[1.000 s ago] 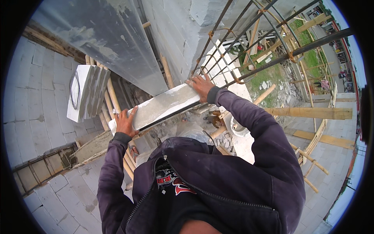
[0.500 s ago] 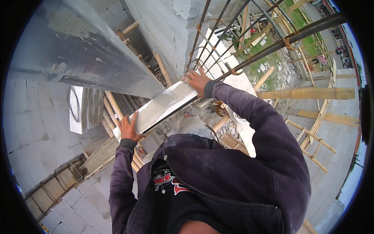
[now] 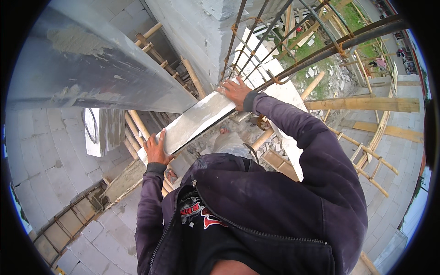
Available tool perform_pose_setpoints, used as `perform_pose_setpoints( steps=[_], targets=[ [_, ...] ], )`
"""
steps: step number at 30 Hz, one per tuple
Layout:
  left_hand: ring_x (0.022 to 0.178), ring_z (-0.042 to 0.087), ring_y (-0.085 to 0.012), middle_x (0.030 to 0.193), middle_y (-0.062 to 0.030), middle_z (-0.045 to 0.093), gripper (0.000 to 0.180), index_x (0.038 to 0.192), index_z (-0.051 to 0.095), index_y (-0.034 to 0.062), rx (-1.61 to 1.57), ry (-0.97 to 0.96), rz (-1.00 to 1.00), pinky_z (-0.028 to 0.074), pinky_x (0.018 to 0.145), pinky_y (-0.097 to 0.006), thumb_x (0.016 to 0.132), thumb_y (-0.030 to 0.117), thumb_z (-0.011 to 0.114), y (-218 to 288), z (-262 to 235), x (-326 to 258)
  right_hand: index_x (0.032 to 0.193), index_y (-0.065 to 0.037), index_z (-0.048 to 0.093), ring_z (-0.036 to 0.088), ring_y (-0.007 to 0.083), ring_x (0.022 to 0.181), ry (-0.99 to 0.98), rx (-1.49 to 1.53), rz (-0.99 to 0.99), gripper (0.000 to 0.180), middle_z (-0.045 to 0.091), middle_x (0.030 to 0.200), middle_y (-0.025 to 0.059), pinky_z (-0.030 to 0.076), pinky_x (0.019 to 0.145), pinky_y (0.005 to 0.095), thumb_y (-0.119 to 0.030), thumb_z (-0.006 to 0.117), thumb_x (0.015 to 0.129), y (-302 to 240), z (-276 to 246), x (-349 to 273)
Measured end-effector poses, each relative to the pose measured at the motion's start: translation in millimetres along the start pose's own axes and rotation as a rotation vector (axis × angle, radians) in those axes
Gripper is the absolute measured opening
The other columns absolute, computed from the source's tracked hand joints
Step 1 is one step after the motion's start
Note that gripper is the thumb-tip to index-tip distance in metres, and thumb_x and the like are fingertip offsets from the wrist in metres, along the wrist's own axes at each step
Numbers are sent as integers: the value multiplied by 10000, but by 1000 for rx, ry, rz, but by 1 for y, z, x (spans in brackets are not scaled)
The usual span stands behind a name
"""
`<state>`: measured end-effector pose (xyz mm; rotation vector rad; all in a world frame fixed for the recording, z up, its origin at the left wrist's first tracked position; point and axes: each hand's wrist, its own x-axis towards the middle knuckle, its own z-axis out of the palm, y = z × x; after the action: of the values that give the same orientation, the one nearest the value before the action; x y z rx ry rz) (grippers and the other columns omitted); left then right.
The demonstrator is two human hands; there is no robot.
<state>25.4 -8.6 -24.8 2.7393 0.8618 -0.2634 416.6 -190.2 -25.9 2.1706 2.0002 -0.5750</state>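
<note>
A long whitish lightweight concrete block (image 3: pixel 199 120) lies slantwise in front of me, its top smeared with grey mortar. My left hand (image 3: pixel 156 148) grips the near left end, thumb on top and fingers spread over the edge. At the far right end, my right hand (image 3: pixel 234 93) is curled over the block, close to a cage of steel reinforcing bars (image 3: pixel 251 54). The undersides of both grips are hidden. A broad grey beam (image 3: pixel 117 68), streaked with mortar, comes down from the upper left and ends beside the block's far edge.
Several white blocks (image 3: pixel 104 130) stand stacked at left, a looped cord on them. Bamboo poles (image 3: pixel 313 85) and a timber plank (image 3: pixel 366 104) cross at right. My feet show far below the block, among rubble. Block walls (image 3: pixel 41 151) rise at left.
The whole view has shifted slightly, putting my arms and the block a little farther right in the picture. Both hands keep their places on the block.
</note>
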Motion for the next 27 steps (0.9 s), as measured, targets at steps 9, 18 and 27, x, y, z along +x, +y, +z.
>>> perform_pose_setpoints(
  steps=[9,18,27],
  targets=[
    [1397,314,-390,1458,-180,359,1226,1538,304,225,-4,30,-25,200,1155,-634,492,236,943,3,2,-6,1507,-107,335,178,296,1502,44,-7,57,890,272,1573,138,190,1184,607,-177,784,741,-6,-1,-14],
    [1412,293,-378,1497,-163,328,1226,1546,282,218,87,44,-39,205,1153,-634,512,270,938,8,0,-9,1159,-9,629,545,422,1145,628,698,310,381,558,1242,220,460,981,446,-130,727,812,-17,50,-57],
    [1446,252,-366,1521,-142,303,1196,1558,244,222,88,-29,-73,152,1167,-660,575,311,919,4,1,-15,1024,39,682,643,437,1000,629,806,882,288,671,1014,283,510,862,474,-179,694,836,-44,88,-86]
  ],
)
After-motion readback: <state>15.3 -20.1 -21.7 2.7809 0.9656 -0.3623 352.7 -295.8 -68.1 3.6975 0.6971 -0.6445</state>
